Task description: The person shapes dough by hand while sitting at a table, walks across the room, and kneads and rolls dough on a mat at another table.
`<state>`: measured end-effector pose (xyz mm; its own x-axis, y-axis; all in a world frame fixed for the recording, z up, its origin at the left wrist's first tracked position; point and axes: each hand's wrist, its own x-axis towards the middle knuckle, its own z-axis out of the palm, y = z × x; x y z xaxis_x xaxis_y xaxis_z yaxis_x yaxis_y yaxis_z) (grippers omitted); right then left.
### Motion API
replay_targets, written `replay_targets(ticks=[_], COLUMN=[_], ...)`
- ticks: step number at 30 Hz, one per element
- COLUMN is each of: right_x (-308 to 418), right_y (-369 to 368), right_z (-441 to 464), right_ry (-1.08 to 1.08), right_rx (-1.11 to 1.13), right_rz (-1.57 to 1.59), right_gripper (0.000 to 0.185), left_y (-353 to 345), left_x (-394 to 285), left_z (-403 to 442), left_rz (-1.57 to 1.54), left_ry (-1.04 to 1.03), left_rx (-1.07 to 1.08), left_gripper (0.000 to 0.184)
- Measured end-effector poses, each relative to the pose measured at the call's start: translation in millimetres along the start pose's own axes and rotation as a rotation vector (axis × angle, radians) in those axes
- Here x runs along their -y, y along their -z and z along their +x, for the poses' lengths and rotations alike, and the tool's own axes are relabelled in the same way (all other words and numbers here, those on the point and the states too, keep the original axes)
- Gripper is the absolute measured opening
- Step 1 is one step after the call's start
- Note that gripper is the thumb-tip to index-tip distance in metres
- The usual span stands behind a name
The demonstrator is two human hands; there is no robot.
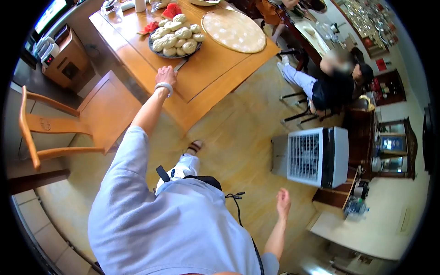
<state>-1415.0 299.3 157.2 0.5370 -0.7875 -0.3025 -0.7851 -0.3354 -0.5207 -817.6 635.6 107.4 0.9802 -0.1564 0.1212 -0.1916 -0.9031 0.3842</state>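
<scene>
My left hand [166, 76], wearing a pale bracelet [164, 87], is at the edge of the wooden table [206, 80]. Its fingers are closed around the handle end of a knife [181, 64], whose blade points toward a dark plate [167, 55]. Pale twisted buns [175, 35] are heaped on that plate. Red watermelon pieces [171, 11] lie just behind them. To the right of the plate is a round, flour-dusted board [233, 31]. Away from the table, my right hand [283, 201] hangs low over the floor, fingers curled together, with nothing visible in it.
A wooden chair [107, 110] stands left of the table. On the right is a white air cooler [316, 156]. Beyond it, a person in dark clothing [334, 89] sits on a stool by another table. A black cord [238, 211] hangs at my right side.
</scene>
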Motion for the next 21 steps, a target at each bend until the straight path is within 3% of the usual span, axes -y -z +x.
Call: replay_targets(ticks=[3, 6, 10, 13, 17, 20, 21], right_x=[84.9, 61.7, 36.9, -18.1, -41.0, 64.9, 117.5], right_y=[32.8, 19.8, 9.9, 2.4, 13.4, 52.1, 73.4], right_z=[91.3, 163.8, 198.9, 237.4, 347.8, 458.9, 496.0], right_ry=[0.179, 0.254, 0.076, -0.031, 0.012, 0.219, 0.445], right_rx=[-0.067, -0.105, 0.349, 0.443, 0.435, 0.122, 0.037], right_rz=[0.045, -0.029, -0.207, -0.178, -0.323, 0.005, 0.066], right_gripper=[0.031, 0.03, 0.027, 0.026, 0.026, 0.03, 0.035], left_y=[-39.8, -55.5, -79.5, -96.6, -76.1, -79.1, -93.3], left_x=[-14.7, -37.6, -47.4, -42.2, -119.7, -228.2, -268.8], left_z=[19.3, 45.6, 55.7, 59.1, 65.3, 78.1, 86.6], left_rz=[0.108, 0.252, 0.288, 0.014, -0.326, -0.545, -0.662], left_ry=[0.035, 0.091, 0.134, 0.256, 0.311, 0.229, 0.229], left_rx=[-0.021, -0.129, -0.226, -0.055, 0.23, 0.442, 0.461], left_gripper=[0.034, 0.034, 0.011, 0.027, 0.02, 0.015, 0.011])
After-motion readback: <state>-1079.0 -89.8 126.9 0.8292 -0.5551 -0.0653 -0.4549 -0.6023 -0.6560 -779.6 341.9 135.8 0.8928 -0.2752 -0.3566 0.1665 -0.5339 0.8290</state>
